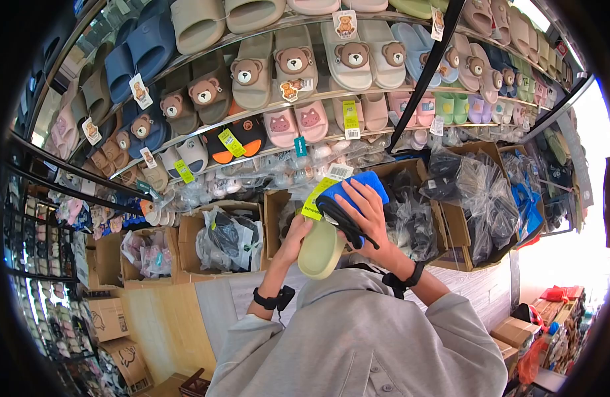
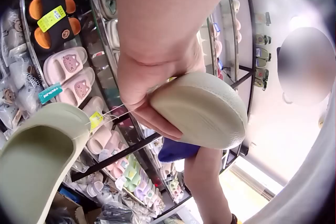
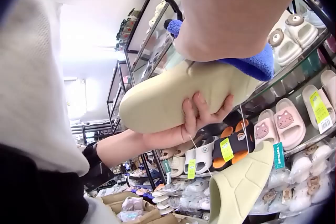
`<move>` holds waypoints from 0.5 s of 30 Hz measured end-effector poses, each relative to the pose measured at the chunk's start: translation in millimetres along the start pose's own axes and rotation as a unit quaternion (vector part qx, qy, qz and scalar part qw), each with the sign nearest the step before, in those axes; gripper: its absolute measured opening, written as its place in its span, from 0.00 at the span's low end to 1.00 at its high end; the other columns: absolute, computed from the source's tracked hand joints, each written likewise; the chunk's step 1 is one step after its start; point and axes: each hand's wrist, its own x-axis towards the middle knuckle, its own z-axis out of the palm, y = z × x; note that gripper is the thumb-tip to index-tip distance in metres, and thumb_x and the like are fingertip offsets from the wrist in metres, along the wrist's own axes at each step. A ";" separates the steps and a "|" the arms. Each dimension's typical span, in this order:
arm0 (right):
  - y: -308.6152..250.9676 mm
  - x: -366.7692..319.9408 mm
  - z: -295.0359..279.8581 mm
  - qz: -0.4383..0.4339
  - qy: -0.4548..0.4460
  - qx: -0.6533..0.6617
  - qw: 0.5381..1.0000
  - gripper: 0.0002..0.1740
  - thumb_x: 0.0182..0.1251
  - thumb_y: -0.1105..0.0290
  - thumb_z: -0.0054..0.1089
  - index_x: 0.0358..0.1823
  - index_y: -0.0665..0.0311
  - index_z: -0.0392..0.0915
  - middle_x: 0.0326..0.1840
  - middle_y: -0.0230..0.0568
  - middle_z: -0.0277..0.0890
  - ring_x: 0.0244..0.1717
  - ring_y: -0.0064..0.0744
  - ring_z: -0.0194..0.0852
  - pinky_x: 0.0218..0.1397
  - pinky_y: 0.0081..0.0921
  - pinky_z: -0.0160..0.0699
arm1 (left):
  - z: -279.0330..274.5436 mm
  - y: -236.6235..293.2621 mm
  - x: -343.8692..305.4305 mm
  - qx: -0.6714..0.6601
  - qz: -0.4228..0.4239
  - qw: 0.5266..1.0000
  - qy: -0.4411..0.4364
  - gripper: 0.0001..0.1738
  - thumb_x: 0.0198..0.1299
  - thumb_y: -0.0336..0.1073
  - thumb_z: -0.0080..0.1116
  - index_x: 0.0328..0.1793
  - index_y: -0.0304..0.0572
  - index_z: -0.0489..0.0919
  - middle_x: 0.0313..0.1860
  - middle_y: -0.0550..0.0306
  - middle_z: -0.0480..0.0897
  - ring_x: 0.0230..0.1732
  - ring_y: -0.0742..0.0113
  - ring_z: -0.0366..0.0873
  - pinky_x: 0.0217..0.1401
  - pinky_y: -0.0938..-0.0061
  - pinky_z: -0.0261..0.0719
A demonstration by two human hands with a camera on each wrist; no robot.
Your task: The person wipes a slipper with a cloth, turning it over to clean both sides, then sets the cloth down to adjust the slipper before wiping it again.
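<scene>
My left hand grips a pale green slipper by its side. In the right wrist view its fingertips lie along the smooth sole of the slipper. Its mate, a second pale green slipper, hangs below on a thin string. My right hand holds a fuzzy blue cloth against the held slipper, fingers spread over it and thumb hidden. A black strap trails from the cloth. A yellow-green tag sticks up between the hands.
Racks of slides with bear faces rise in front. Pink cat slides sit on the lowest shelf. Below stand cardboard boxes of bagged footwear, with more boxes at left and clutter at right.
</scene>
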 end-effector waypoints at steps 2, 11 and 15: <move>-1.1 -0.9 -1.6 0.000 -0.003 0.001 1.000 0.39 0.70 0.46 0.68 0.78 0.58 0.77 0.83 0.53 0.70 0.84 0.59 0.64 0.85 0.60 0.56 | -1.8 -5.4 -1.5 0.008 0.001 1.000 0.006 0.27 0.84 0.49 0.52 0.76 0.36 0.72 0.63 0.57 0.82 0.60 0.72 0.80 0.63 0.72 0.80; -10.4 -8.3 -9.3 -0.094 -0.048 0.020 0.994 0.35 0.70 0.56 0.67 0.79 0.52 0.77 0.83 0.47 0.71 0.83 0.53 0.68 0.86 0.52 0.60 | -14.7 -31.2 1.6 0.063 -0.028 0.991 0.110 0.33 0.86 0.59 0.45 0.80 0.40 0.71 0.71 0.53 0.79 0.66 0.67 0.79 0.69 0.69 0.78; -2.6 -9.5 -15.9 -0.179 -0.097 -0.009 0.979 0.34 0.71 0.59 0.60 0.80 0.49 0.76 0.83 0.45 0.72 0.84 0.50 0.69 0.86 0.50 0.61 | -10.0 -26.8 0.1 -0.048 -0.050 0.991 0.113 0.34 0.87 0.60 0.43 0.79 0.38 0.72 0.71 0.56 0.79 0.70 0.68 0.75 0.75 0.69 0.71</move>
